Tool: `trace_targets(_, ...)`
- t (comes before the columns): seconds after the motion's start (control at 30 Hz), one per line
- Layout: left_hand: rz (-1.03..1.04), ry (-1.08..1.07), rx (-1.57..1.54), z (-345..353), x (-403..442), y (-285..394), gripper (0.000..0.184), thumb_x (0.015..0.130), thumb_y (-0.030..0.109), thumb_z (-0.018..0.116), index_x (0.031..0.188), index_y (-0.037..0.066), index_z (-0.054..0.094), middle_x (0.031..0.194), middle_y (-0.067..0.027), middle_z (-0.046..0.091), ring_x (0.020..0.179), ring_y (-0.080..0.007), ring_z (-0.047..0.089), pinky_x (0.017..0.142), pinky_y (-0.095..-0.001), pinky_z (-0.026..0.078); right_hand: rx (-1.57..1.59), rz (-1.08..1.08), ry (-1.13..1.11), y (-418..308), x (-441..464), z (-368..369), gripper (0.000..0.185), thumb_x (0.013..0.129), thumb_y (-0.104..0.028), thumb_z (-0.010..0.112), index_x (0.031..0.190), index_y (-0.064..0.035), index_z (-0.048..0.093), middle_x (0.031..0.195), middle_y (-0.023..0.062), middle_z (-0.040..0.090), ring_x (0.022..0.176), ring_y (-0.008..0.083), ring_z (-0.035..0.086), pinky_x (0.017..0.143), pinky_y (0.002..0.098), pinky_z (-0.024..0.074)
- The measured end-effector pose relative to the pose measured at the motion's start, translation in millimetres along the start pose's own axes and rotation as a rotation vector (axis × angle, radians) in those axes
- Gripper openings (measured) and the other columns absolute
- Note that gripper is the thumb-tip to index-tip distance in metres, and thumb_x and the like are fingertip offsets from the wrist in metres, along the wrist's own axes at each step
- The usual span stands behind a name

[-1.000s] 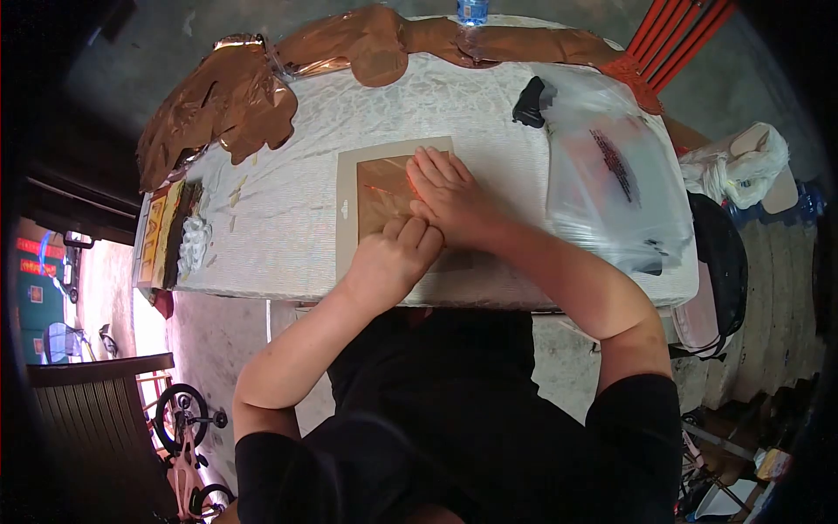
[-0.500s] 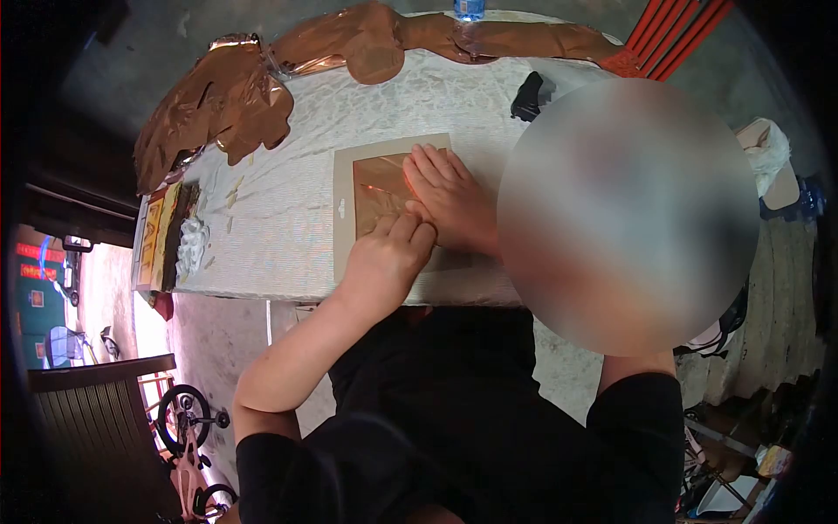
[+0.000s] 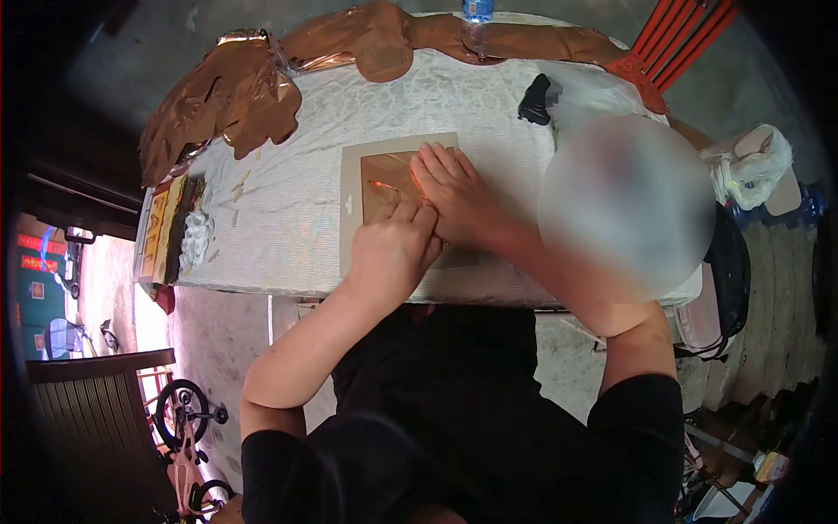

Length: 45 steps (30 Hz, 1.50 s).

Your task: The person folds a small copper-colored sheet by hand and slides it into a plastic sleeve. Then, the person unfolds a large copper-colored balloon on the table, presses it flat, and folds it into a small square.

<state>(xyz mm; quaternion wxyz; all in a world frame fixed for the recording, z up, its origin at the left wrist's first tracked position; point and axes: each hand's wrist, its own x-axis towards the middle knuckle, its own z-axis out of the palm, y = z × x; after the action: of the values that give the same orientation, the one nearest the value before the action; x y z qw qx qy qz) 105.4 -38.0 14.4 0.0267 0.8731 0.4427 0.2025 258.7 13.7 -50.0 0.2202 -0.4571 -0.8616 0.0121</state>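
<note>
A beige card frame [image 3: 351, 188] lies on the white-covered table [image 3: 279, 201], with a shiny copper-coloured sheet [image 3: 380, 177] in its middle. My right hand [image 3: 449, 188] rests on the sheet's right side, its fingers stretched out and flat. Close beside it, my left hand [image 3: 393, 244] has its fingers curled down on the lower part of the sheet. Whatever may be between those fingertips is hidden.
Copper foil pieces [image 3: 384, 57] lie along the far edge, near a blue bottle [image 3: 477, 9]. A black object [image 3: 535, 100] sits right of centre. Boxes [image 3: 161, 227] stand at the left edge. A blurred disc covers part of the right side.
My left hand's knuckles have shifted slightly up the sheet, and its fingers still curl. My right hand stays flat in about the same place. The blurred disc has shrunk since half a second ago.
</note>
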Motion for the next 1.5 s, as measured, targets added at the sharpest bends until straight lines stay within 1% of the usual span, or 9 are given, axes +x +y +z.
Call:
trace_targets(0.27,0.051,0.021,-0.070,-2.4,-0.7,-7.5,0.018,0.072,0.014,0.069,0.085,0.006,0.059,0.085,-0.0101,0.061,0.081,-0.0296,0.063,0.062,-0.0371,0.053,-0.026,-0.028,0.024,0.7,0.4,-0.8,0.057,0.088,-0.025,0.048,0.134,0.0083,0.039,0.142,0.0260,0.036,0.137,0.0365,0.028,0.112,0.0478,0.0210)
trace_targets(0.33,0.175,0.134,-0.041,3.6,-4.5,-10.6,0.019,0.071,0.014,0.070,0.087,0.008,0.061,0.083,-0.0061,0.061,0.076,-0.0255,0.062,0.058,-0.0360,0.051,-0.013,-0.030,0.027,0.2,0.7,-1.0,0.057,0.088,-0.025,0.049,0.134,0.0082,0.039,0.142,0.0259,0.036,0.136,0.0365,0.028,0.112,0.0476,0.0208)
trace_targets(0.47,0.211,0.123,0.084,7.7,-9.8,-14.7,0.015,0.074,0.013,0.065,0.087,0.008,0.060,0.083,-0.0065,0.058,0.077,-0.0214,0.061,0.060,-0.0309,0.053,-0.020,-0.029,0.012,-1.8,0.9,-5.0,0.057,0.090,-0.027,0.051,0.133,0.0081,0.039,0.141,0.0257,0.037,0.136,0.0364,0.028,0.112,0.0471,0.0201)
trace_targets(0.73,0.585,-0.036,0.098,-10.9,-2.5,-37.3,0.020,0.072,0.012,0.057,0.090,0.007,0.063,0.083,-0.0021,0.056,0.086,-0.0180,0.059,0.066,-0.0274,0.053,-0.002,0.002,0.016,-5.1,0.5,-4.6,0.058,0.089,-0.027,0.050,0.134,0.0082,0.037,0.141,0.0267,0.035,0.136,0.0374,0.028,0.113,0.0469,0.0191)
trace_targets(0.87,0.578,-0.055,0.109,-14.8,-12.4,-45.2,0.021,0.074,0.012,0.063,0.095,0.008,0.066,0.092,-0.0025,0.060,0.090,-0.0203,0.059,0.065,-0.0294,0.053,0.005,-0.009,0.030,-6.8,-0.8,-9.2,0.062,0.087,-0.029,0.052,0.134,0.0083,0.037,0.140,0.0277,0.036,0.134,0.0381,0.029,0.113,0.0472,0.0191)
trace_targets(0.97,0.479,-0.114,0.055,-24.9,-22.5,-51.3,0.020,0.072,0.010,0.066,0.092,0.006,0.067,0.091,-0.0033,0.061,0.088,-0.0207,0.060,0.068,-0.0305,0.053,0.017,-0.003,0.040,-7.5,-0.8,-8.0,0.062,0.087,-0.030,0.053,0.134,0.0083,0.037,0.140,0.0277,0.036,0.134,0.0380,0.029,0.113,0.0473,0.0191)
trace_targets(1.23,0.204,-0.047,-0.215,-31.1,-19.9,-66.0,0.014,0.071,0.011,0.072,0.083,0.006,0.066,0.091,-0.0080,0.061,0.083,-0.0271,0.059,0.070,-0.0362,0.050,-0.002,0.007,-0.013,-6.5,-1.0,-6.9,0.063,0.088,-0.030,0.051,0.136,0.0071,0.035,0.143,0.0271,0.032,0.137,0.0376,0.026,0.114,0.0468,0.0166)
trace_targets(1.37,0.288,0.011,-0.311,-20.9,-11.5,-51.8,0.025,0.067,0.011,0.076,0.089,0.006,0.065,0.097,-0.0089,0.061,0.089,-0.0285,0.058,0.078,-0.0391,0.048,-0.024,0.010,-0.063,-5.9,-0.1,-9.3,0.062,0.090,-0.029,0.048,0.138,0.0063,0.032,0.145,0.0265,0.030,0.138,0.0374,0.024,0.114,0.0464,0.0151)
trace_targets(1.5,0.303,0.013,-0.293,-11.8,-6.1,-44.3,0.027,0.065,0.011,0.076,0.088,0.006,0.065,0.096,-0.0092,0.061,0.090,-0.0287,0.059,0.078,-0.0391,0.048,-0.031,0.024,-0.092,-5.9,1.0,-13.3,0.059,0.092,-0.028,0.045,0.138,0.0061,0.032,0.145,0.0261,0.030,0.138,0.0368,0.023,0.114,0.0465,0.0146)
